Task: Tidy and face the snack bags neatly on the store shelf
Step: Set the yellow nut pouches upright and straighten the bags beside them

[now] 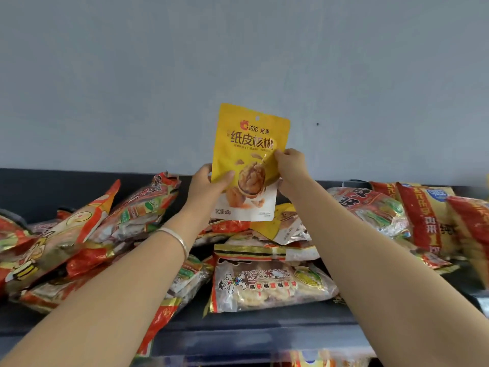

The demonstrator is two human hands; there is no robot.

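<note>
Above the shelf (251, 332), a bare grey-blue wall (238, 49) filled the upper half, leaving open room from 9 through 12 to 3 o'clock of the raised bag. The shelf's dark front edge ran across at 6 o'clock, with a bare strip of board just behind it.

The yellow walnut bag (248, 144) was held up over the middle of the pile, printed face toward the camera. Its long axis ran 12 to 6 o'clock, the hang-hole end up and leaning slightly toward 1 o'clock. The left hand (209, 186) pinched its edge at 8 o'clock, thumb on the front. The right hand (291, 168) gripped the edge at 3 o'clock, fingers curled.

At 5 o'clock, just below it, lay a second yellow bag (285, 221), tilted. At 6 o'clock a clear bag with a cartoon figure (270, 284) lay flat. Red bags (87, 226) were heaped untidily at 8 o'clock, and more red bags (423, 215) leaned at 4 o'clock.
</note>
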